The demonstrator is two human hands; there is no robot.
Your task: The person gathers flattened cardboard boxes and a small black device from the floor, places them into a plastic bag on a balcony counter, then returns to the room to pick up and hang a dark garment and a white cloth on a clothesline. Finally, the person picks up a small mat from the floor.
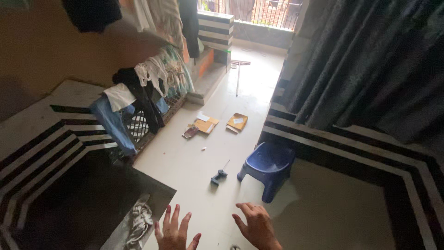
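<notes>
Both my hands are raised at the bottom edge of the view, above a pale tiled floor. My left hand (175,232) has its fingers spread and holds nothing. My right hand (255,226) is also open and empty, palm turned down. The nearest things ahead of them are a small dark tool (218,177) lying on the floor and a blue plastic stool (268,167) standing to its right. A crumpled pale cloth (138,221) lies on the dark surface to the left of my left hand.
A drying rack (143,124) hung with clothes stands at the left. Brown envelopes (206,125) and papers (237,121) lie on the floor further on. A mop (238,76) rests near the balcony. Dark curtains (370,65) hang at the right over a striped ledge (351,148).
</notes>
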